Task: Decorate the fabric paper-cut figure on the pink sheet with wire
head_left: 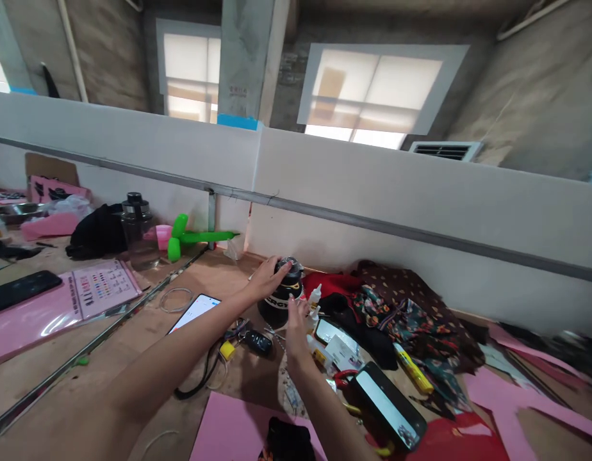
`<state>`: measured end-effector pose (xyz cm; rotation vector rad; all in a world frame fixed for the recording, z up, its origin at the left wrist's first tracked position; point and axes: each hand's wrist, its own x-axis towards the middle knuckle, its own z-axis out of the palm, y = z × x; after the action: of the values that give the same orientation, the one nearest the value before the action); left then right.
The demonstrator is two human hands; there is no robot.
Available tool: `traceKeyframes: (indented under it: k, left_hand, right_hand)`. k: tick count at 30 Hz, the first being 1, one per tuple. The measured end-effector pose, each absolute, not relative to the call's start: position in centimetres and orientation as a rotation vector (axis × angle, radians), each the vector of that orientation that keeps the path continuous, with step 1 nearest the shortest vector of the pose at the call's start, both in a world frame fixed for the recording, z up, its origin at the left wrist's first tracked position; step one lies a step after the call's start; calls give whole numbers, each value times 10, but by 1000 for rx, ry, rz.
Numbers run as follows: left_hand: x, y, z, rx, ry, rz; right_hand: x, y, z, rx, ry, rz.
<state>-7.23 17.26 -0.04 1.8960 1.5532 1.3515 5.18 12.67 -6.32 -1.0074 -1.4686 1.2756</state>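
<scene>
A black bottle with white lettering on its band stands upright on the table near the wall. My left hand is closed over its dark lid, fingers on top. Against the bottle's right front side rests my right hand, thumb up and fingers curled along it; the fingertips are partly hidden. Just right of the bottle are small white dropper bottles. A black car key with a yellow tag lies in front of it, and a lit phone sits under my left forearm.
Floral cloth is heaped at the right, with a yellow glue tube and a phone before it. Pink sheets lie in front. A large clear bottle and green balloon stand left, near the wall.
</scene>
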Motion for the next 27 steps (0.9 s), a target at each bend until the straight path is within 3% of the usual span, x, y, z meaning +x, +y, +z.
traceKeyframes:
  k: [8, 27]
  left_hand:
    - [-77, 178, -4, 1946, 1503, 1309]
    - [-79, 181, -11, 1965, 1454, 1338]
  right_hand:
    - [33, 118, -51, -1355, -1306, 962]
    - [36, 111, -35, -1555, -1533, 789]
